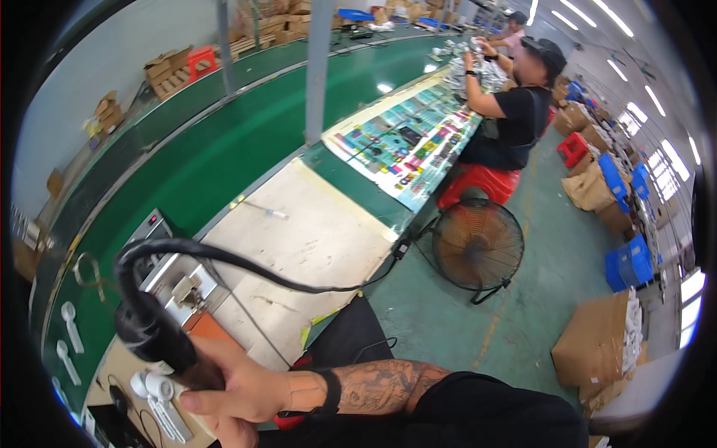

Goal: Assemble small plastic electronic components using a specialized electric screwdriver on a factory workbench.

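My right hand [246, 381] comes in from the lower right and is closed round a black cylindrical power tool [149, 328]. A thick black cord curves out of the tool's upper end and runs right over the bench; the tool's working end is hidden. Beside the hand, several white long-handled parts with round heads [160, 396] lie on the tan worktop. Just beyond the tool stands a metal fixture [190, 293] with an orange block [213, 328] by it. My left hand cannot be made out.
A green conveyor belt [187, 160] carries white parts [69, 325] at left. A grey box with a red display [153, 222] stands behind the fixture. A floor fan [478, 245] is right of the bench. Farther off, a co-worker [515, 112] sits at the line; cartons [594, 340] stand right.
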Demonstrator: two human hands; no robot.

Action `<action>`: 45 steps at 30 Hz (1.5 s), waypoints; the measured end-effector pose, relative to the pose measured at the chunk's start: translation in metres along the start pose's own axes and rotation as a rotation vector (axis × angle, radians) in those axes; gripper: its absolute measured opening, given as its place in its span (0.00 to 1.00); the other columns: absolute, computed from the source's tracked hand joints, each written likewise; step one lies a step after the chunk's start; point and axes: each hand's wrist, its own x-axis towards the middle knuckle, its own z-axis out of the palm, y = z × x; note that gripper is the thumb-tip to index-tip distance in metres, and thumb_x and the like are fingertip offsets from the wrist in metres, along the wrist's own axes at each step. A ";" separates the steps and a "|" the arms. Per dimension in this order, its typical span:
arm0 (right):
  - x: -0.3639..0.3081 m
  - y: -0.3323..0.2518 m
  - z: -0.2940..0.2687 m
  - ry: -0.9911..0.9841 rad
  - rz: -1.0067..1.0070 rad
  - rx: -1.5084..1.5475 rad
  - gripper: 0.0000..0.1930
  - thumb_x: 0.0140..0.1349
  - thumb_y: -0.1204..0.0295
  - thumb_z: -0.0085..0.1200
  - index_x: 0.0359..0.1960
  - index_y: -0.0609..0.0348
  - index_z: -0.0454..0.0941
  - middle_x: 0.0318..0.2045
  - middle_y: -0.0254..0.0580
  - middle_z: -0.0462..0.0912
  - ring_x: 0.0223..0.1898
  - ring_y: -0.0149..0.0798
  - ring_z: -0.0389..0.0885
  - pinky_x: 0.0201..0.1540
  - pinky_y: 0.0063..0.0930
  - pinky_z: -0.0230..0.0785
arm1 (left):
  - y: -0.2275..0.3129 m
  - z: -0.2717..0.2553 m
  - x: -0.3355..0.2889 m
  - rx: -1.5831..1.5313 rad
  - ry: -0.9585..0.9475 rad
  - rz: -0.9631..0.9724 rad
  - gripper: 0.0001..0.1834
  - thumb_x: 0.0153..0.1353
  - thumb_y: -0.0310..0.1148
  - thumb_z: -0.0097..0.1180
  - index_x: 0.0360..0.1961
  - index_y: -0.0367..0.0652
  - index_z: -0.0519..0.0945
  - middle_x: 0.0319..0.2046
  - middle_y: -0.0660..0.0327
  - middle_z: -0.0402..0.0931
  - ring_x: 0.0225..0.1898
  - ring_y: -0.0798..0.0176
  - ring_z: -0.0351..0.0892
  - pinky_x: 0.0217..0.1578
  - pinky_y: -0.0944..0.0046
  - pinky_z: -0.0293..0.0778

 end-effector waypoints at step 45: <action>0.038 -0.069 0.022 0.110 -0.164 0.057 0.27 0.79 0.39 0.39 0.44 0.52 0.73 0.26 0.29 0.71 0.26 0.28 0.66 0.39 0.30 0.59 | 0.098 0.013 0.061 0.517 -0.071 0.611 0.06 0.52 0.19 0.69 0.33 0.35 0.85 0.31 0.56 0.84 0.36 0.55 0.83 0.45 0.60 0.76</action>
